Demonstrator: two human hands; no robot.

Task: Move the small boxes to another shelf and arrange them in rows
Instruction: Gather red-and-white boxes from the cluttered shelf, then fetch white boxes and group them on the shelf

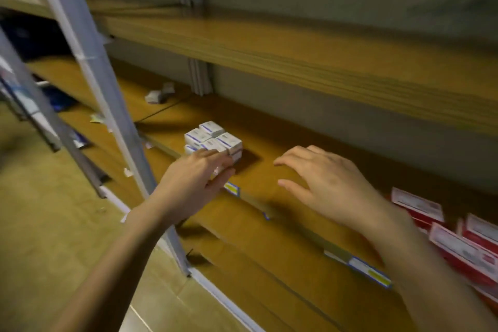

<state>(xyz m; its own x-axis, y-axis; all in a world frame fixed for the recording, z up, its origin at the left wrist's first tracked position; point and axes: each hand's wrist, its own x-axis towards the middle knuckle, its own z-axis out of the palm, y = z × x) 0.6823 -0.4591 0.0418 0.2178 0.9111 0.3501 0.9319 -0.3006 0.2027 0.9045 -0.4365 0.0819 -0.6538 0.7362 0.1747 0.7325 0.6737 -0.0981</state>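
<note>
My left hand is reaching forward to a stack of small boxes. Its fingers are lying flat along the near side of the stack and the thumb is sitting just beneath them. A sliver of white box is showing between fingers and thumb, but I cannot tell whether I am pinching it or only pressing against it.

My right hand is hovering beside it, apart from the stack. It is released, with fingers spread and gently curved, palm down, holding nothing.

The small boxes are white with a blue stripe. They are sitting in a tight cluster, stacked in layers, near the front edge of a brown shelf, just right of a grey metal post.

Label tags are running along the shelf's front lip. Longer red and white boxes are lying at the far right of the same shelf. A few more loose boxes, blurred, are sitting far back to the left. Another shelf is hanging overhead.
</note>
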